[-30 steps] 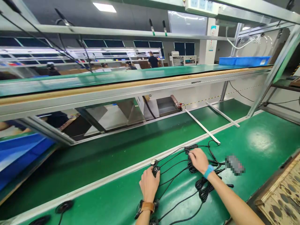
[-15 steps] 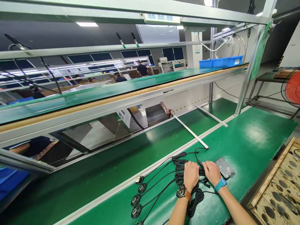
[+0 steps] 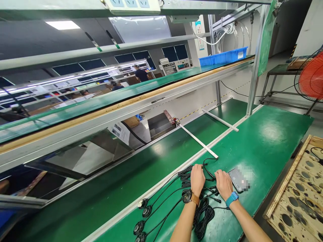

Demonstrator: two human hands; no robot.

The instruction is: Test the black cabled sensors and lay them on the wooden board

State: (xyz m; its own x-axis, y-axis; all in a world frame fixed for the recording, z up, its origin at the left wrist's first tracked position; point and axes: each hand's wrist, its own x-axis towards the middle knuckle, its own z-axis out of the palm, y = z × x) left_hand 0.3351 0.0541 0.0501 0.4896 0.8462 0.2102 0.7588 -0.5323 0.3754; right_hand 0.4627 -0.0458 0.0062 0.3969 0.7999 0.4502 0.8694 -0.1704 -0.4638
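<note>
My left hand (image 3: 197, 180) is closed over black cables (image 3: 186, 174) in the middle of a row of coiled bundles on the green work surface. Just to its right, my right hand (image 3: 224, 184) has its fingers curled around a black cable near the connector ends (image 3: 214, 191); the fingertips are partly hidden. Several round black discs (image 3: 146, 211) lie at the left ends of the cables. Below my wrists rests another coiled cable bundle (image 3: 204, 222). A phone (image 3: 237, 179) lies close beside my right hand.
A white metal strip (image 3: 199, 141) crosses the green surface (image 3: 264, 151) ahead. At the right stand a wooden board with round holes (image 3: 295, 195) and a red fan (image 3: 311, 77). A blue bin (image 3: 222, 58) sits on the upper shelf. Other people work in the background.
The gap between my hands has widened, and more cable and connector ends show between them. The whole view has shifted, so the surroundings appear further left.
</note>
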